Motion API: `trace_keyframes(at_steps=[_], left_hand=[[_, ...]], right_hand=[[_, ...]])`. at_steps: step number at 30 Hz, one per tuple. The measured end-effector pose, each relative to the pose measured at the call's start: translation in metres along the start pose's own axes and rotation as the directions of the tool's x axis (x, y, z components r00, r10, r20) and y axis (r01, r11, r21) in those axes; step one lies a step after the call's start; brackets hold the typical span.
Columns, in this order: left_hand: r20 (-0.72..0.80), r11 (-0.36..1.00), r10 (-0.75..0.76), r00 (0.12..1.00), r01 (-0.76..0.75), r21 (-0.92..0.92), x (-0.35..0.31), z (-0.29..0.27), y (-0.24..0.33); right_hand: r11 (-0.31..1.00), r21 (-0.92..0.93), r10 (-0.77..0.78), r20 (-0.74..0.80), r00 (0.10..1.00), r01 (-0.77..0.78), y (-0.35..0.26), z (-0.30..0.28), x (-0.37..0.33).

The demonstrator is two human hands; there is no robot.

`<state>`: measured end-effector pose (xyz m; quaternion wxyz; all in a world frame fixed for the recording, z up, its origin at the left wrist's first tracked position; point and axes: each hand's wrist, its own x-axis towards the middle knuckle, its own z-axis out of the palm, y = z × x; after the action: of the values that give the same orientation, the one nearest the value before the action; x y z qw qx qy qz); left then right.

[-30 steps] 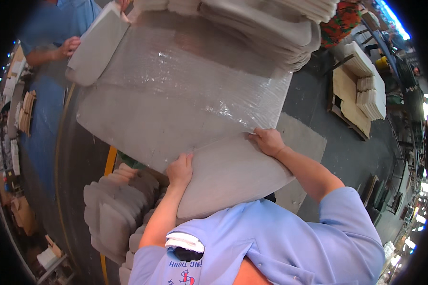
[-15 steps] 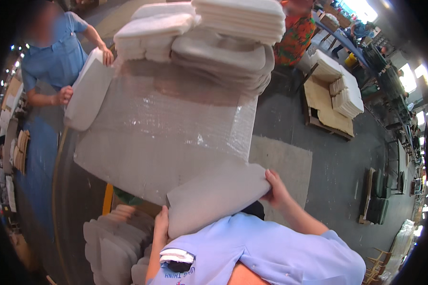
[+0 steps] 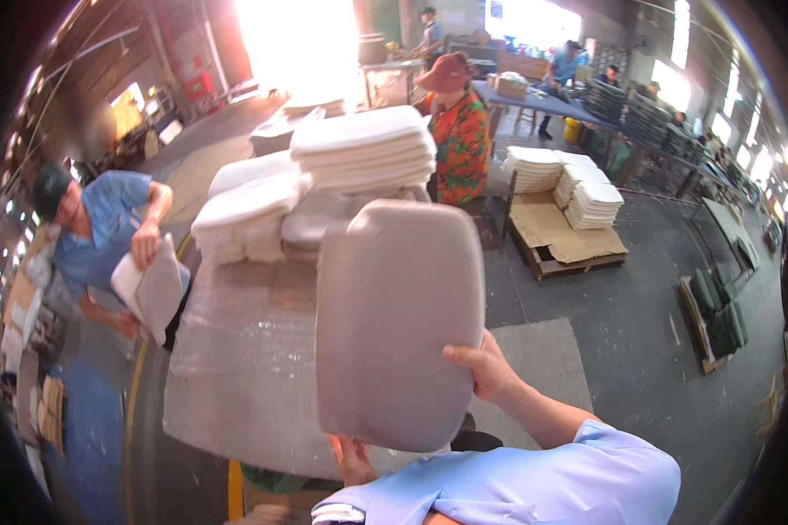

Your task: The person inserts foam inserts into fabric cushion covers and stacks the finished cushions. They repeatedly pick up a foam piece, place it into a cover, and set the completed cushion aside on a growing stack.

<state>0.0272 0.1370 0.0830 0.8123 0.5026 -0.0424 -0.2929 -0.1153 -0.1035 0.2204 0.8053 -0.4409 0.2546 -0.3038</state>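
1. The right hand (image 3: 481,367) grips the right edge of a grey foam pad (image 3: 398,324), fingers curled around it.
2. The left hand (image 3: 352,459) supports its bottom edge from below; its grip is hidden.
3. Beyond the pad lies a plastic-wrapped table (image 3: 236,367) carrying stacked white pads (image 3: 363,149).

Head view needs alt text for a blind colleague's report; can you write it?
A person holds a grey rounded foam pad upright with both hands, right hand on its edge, left hand underneath. Behind it, a plastic-wrapped table carries stacked white pads.
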Motion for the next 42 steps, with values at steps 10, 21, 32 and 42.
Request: trace_keyframes(at_steps=[10, 21, 32, 42], left_hand=[[0.428, 0.790, -0.614, 0.664, 0.521, 0.324, 0.087, -0.081, 0.061], [0.116, 0.335, -0.813, 0.571, 0.295, 0.895, 0.137, -0.036, 0.030], [0.193, 0.057, -0.404, 0.894, -0.186, 0.981, 0.089, -0.027, -0.049], [0.258, 0.164, -0.094, 0.962, -0.240, 0.957, 0.068, 0.005, -0.043]], right_hand=[[0.365, -0.731, 0.303, 0.679, 0.668, 0.577, -0.023, 0.009, -0.006], [0.228, -0.346, 0.285, 0.918, 0.277, 0.910, 0.037, 0.035, 0.020], [0.259, -0.340, 0.388, 0.894, 0.225, 0.904, 0.097, 0.007, 0.006], [0.201, -0.688, 0.757, 0.561, 0.335, 0.697, 0.174, -0.033, 0.186]])
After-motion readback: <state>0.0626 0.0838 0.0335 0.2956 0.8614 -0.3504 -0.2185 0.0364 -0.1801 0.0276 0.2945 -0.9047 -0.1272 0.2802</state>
